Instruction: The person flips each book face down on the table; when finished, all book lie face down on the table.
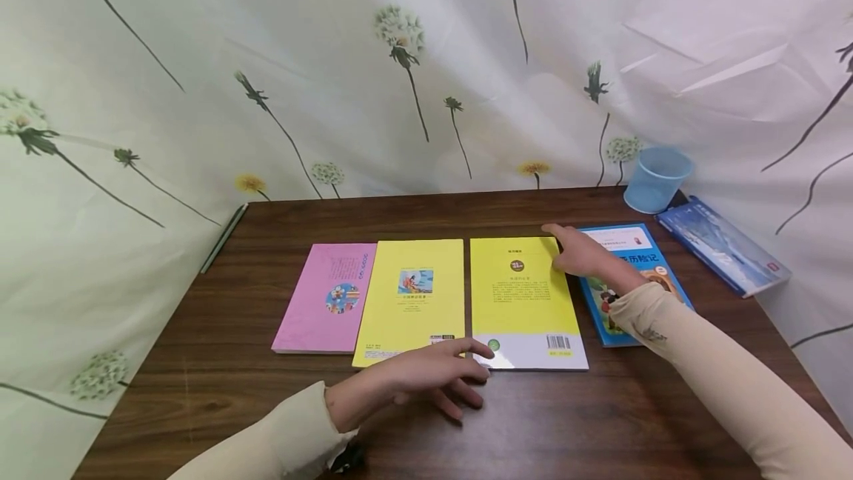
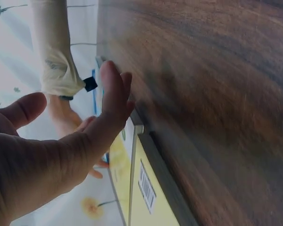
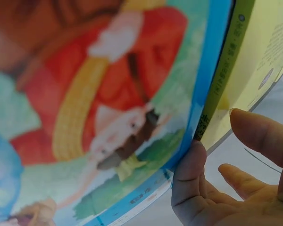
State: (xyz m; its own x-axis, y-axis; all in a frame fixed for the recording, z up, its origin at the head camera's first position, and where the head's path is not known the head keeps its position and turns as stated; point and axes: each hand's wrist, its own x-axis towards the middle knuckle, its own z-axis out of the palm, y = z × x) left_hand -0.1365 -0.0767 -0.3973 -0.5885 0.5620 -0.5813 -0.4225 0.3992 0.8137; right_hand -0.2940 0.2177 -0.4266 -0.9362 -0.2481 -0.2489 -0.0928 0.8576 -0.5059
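Note:
On the table lies a yellow book (image 1: 526,302) with a white lower band and a barcode. My right hand (image 1: 582,252) is at its far right corner; in the right wrist view a fingertip is right by the book's yellow spine (image 3: 226,75), with the thumb spread apart. A blue book (image 1: 620,332) with a picture cover lies to the right, partly hidden by my right forearm. My left hand (image 1: 433,376) hovers at the near edge, between that yellow book and a second yellow book (image 1: 406,324), its fingers loosely extended and holding nothing.
Left of these lies a pink book (image 1: 313,302). Another blue book (image 1: 723,247) sits at the right edge near a light blue cup (image 1: 656,184). Dark green pencils (image 1: 223,239) lie at the far left edge. A dandelion-print cloth (image 1: 333,58) hangs behind the table.

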